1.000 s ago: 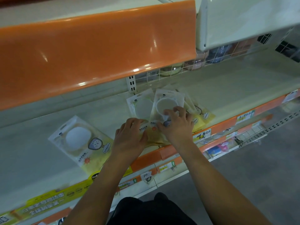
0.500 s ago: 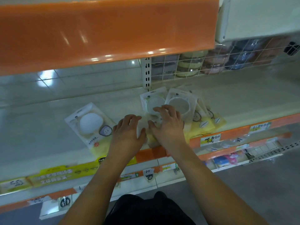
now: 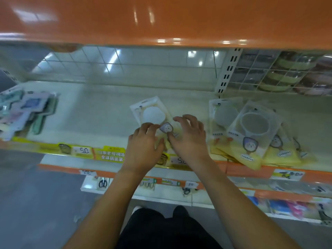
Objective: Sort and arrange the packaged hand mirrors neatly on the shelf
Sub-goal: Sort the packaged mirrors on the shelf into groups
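One mirror pack (image 3: 152,114) lies alone mid-shelf (image 3: 100,114), a fanned pile (image 3: 251,133) of maybe five to its right. Left hand (image 3: 145,144) and right hand (image 3: 190,139), fingers loosely curled, touch the lone pack's lower end.

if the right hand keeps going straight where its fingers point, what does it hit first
The right hand points up-left toward the shelf's back. Its fingers hover over the lone packaged mirror, so that pack likely comes first, probably its round white part. Whether the fingertips already touch it is unclear. The left hand rests on its near edge.
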A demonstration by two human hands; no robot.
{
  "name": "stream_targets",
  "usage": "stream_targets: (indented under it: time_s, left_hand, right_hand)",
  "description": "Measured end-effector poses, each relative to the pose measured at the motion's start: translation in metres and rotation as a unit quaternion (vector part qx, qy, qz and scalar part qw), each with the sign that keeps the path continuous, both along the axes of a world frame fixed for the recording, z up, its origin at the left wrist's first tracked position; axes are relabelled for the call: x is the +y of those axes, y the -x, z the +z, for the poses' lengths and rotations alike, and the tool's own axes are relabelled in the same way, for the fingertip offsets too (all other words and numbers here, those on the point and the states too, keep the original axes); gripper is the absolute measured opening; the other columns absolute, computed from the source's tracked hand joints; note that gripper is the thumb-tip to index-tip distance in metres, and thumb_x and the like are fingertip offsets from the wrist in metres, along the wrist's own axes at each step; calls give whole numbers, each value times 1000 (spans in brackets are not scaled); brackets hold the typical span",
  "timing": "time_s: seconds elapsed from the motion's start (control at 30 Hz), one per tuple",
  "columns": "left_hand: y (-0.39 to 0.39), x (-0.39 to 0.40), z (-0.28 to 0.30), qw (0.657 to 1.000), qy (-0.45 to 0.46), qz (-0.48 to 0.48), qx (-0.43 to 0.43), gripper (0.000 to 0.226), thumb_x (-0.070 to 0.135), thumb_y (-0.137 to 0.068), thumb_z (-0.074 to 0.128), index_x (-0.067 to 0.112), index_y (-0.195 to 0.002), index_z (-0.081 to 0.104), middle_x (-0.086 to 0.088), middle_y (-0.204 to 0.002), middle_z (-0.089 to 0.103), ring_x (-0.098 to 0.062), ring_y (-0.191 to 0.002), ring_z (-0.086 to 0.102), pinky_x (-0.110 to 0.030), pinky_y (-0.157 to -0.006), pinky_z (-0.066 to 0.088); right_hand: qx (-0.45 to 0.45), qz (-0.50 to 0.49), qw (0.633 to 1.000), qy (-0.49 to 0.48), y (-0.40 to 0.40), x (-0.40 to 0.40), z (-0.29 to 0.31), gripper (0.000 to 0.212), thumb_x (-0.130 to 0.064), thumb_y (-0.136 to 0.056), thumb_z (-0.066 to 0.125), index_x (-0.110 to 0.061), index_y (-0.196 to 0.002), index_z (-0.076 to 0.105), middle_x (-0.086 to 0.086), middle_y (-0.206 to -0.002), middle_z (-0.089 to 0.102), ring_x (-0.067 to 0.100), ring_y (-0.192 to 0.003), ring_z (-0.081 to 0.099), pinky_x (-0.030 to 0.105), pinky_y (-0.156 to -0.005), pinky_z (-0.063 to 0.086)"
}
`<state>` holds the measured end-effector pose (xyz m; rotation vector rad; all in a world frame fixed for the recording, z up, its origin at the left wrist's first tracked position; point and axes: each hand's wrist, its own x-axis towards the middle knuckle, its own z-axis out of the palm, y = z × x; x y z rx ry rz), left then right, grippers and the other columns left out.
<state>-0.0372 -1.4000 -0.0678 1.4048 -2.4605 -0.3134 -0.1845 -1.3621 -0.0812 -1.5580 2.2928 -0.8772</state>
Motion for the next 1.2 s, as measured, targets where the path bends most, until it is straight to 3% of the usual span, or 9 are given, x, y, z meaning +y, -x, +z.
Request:
stream_targets:
  time_s: [0.27, 0.5, 0.67, 0.87, 1.2]
  left_hand:
    - [-29, -18, -6, 999, -11, 3, 35, 49, 44, -86, 46, 16, -124, 56, -6, -126, 56, -30, -110, 57, -45, -83, 49]
    - [-71, -48, -12, 998, 8, -34, 56, 49, 43, -84, 44, 12, -119, 59, -8, -119, 59, -32, -100, 61, -42, -74, 50]
    - [-99, -74, -15, 996, -10, -47, 72, 47, 40, -84, 46, 13, -121, 58, -7, -123, 57, -32, -105, 59, -44, -80, 48]
    - [-119, -91, -19, 993, -29, -75, 82, 42, 31, -87, 59, 15, -125, 55, -6, -128, 53, -31, -111, 55, -44, -87, 45]
    - [-126, -105, -25, 989, -31, -108, 96, 43, 36, -85, 51, 14, -122, 56, -6, -124, 55, -30, -107, 57, -43, -83, 46]
  right_hand:
    - [7, -1, 999, -47, -25, -17, 3, 58, -47, -84, 65, -33, -137, 46, -4, -150, 31, 25, -139, 25, 41, -108, 29]
    - [15, -28, 998, -55, -70, -32, 1, 66, -49, -79, 70, -33, -139, 47, -2, -151, 32, 28, -141, 25, 45, -110, 31]
    - [43, -25, 987, -152, -72, -52, 16, 79, -60, -79, 66, -42, -146, 30, -3, -161, 11, 32, -148, 4, 47, -118, 14]
    - [51, -86, 985, -143, -89, -60, 11, 77, -61, -78, 68, -41, -144, 36, -2, -159, 17, 32, -148, 10, 46, -118, 17]
    - [65, -98, 981, -155, -103, -70, 4, 75, -60, -79, 67, -42, -144, 34, 1, -160, 12, 36, -148, 5, 48, -120, 12]
